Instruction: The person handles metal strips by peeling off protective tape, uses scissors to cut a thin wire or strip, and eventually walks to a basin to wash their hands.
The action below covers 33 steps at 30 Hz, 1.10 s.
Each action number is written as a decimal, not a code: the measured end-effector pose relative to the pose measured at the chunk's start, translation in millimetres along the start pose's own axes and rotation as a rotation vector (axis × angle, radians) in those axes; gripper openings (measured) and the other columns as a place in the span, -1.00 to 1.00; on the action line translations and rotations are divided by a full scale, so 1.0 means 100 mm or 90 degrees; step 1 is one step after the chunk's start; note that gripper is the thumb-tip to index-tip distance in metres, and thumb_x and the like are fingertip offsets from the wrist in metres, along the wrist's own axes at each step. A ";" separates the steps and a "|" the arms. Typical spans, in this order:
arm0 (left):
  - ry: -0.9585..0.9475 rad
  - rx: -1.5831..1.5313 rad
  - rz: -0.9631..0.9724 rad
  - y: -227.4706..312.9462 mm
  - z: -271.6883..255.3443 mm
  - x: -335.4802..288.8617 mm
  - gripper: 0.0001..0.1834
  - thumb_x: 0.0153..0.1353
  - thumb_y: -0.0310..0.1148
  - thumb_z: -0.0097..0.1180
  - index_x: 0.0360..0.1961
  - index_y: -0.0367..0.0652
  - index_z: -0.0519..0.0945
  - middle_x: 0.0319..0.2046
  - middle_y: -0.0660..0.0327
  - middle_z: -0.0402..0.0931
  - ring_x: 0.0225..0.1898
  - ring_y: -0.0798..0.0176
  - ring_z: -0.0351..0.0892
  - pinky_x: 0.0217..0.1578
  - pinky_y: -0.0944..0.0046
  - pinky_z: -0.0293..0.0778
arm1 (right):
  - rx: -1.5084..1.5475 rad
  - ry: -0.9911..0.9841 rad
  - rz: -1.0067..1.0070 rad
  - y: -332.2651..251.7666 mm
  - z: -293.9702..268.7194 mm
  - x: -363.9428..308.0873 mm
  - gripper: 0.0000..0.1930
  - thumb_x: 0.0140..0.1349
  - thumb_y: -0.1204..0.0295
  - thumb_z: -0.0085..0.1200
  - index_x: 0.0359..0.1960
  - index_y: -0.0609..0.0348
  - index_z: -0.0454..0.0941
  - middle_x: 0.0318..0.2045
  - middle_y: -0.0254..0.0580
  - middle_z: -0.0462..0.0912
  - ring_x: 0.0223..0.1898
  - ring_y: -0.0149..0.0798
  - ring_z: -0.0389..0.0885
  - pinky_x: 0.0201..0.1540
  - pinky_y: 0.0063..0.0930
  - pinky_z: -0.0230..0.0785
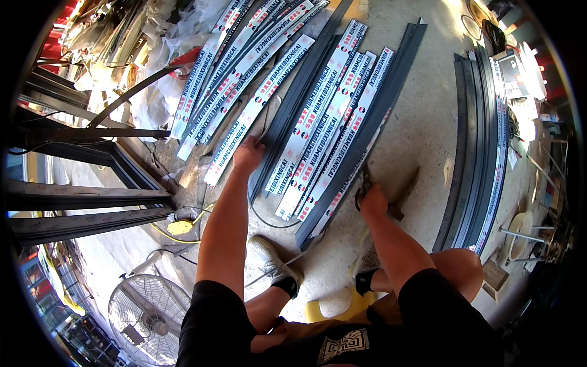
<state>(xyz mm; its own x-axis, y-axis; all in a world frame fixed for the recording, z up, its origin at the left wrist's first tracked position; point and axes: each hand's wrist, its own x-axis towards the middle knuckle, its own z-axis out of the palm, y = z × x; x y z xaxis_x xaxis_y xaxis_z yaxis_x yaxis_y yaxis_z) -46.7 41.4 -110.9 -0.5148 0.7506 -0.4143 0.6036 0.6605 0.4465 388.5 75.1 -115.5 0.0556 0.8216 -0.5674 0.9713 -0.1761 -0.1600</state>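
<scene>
Dark grey metal profiles (367,147), several faced with white printed film (333,119), lie in a slanting row on the floor before me. My left hand (247,154) is at the near end of a long dark profile (293,101), between it and a white-filmed strip (260,110). Its fingers are closed, but what they pinch is too small to make out. My right hand (373,200) grips dark scissors (365,182) with a looped handle, just right of the row's near end. A thin black strip (275,224) curves over the floor below my left hand.
Another stack of long profiles (474,153) lies at the right. Dark frames (92,202) stand at the left, beside a yellow socket block (180,227) with cables. A floor fan (150,321) is at the lower left. Crumpled plastic wrap (159,92) lies at the far left.
</scene>
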 end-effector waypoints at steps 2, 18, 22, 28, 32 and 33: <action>-0.004 -0.022 -0.026 -0.04 0.00 0.00 -0.47 0.34 -0.05 0.27 0.16 -0.23 0.61 -0.03 -0.10 0.73 0.01 -0.13 0.72 0.07 0.00 0.56 | 0.016 -0.015 0.008 -0.04 -0.03 -0.03 -0.43 0.13 0.27 0.47 0.03 0.28 0.42 -0.09 0.23 0.74 -0.02 0.23 0.74 0.02 0.09 0.59; -0.038 0.063 -0.010 0.56 -0.10 -0.37 -0.50 0.07 -0.04 0.45 -0.10 -0.16 0.63 -0.15 0.02 0.76 -0.06 -0.11 0.75 -0.01 -0.02 0.63 | 0.018 0.023 0.011 0.08 0.02 0.01 -0.47 0.12 0.21 0.45 -0.03 0.26 0.47 -0.13 0.21 0.75 -0.04 0.24 0.75 0.04 0.07 0.58; 0.019 0.155 -0.054 0.70 -0.09 -0.54 -0.70 0.21 -0.18 0.31 -0.09 -0.06 0.64 -0.16 -0.08 0.75 -0.05 -0.21 0.75 -0.01 -0.10 0.64 | 0.000 0.013 -0.024 0.05 0.02 -0.01 -0.47 0.11 0.20 0.46 -0.04 0.27 0.49 -0.14 0.22 0.75 -0.05 0.22 0.76 0.02 0.04 0.60; 0.038 0.172 -0.069 0.84 -0.02 -0.73 -0.74 0.24 -0.26 0.24 -0.06 -0.03 0.66 -0.12 -0.05 0.76 -0.03 -0.19 0.76 -0.02 -0.12 0.64 | 0.031 0.024 -0.037 0.10 0.04 -0.01 -0.44 0.13 0.21 0.44 0.01 0.30 0.45 -0.13 0.25 0.75 -0.06 0.26 0.75 0.02 0.08 0.59; 0.064 0.132 -0.058 0.72 0.06 -0.73 -0.55 0.17 -0.18 0.34 0.10 0.01 0.68 -0.07 0.02 0.77 0.00 -0.11 0.76 0.04 -0.03 0.63 | 0.036 0.029 -0.041 0.12 0.07 0.03 -0.42 0.15 0.20 0.42 0.03 0.32 0.42 -0.15 0.25 0.76 -0.07 0.27 0.75 0.00 0.11 0.58; 0.065 0.132 -0.056 0.64 0.06 -0.70 -0.55 0.17 -0.18 0.34 0.10 0.01 0.68 -0.07 0.02 0.77 0.00 -0.11 0.76 0.04 -0.03 0.63 | 0.037 0.030 -0.041 0.10 0.05 0.02 -0.42 0.15 0.20 0.42 0.03 0.32 0.42 -0.15 0.25 0.76 -0.07 0.27 0.75 0.00 0.11 0.58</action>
<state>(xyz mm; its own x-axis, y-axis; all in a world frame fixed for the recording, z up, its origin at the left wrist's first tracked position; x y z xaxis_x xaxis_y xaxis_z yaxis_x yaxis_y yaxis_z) 32.2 31.2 -58.3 -0.6236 0.6950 -0.3580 0.6602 0.7134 0.2350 397.4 72.4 -122.8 0.0063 0.8568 -0.5156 0.9580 -0.1530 -0.2425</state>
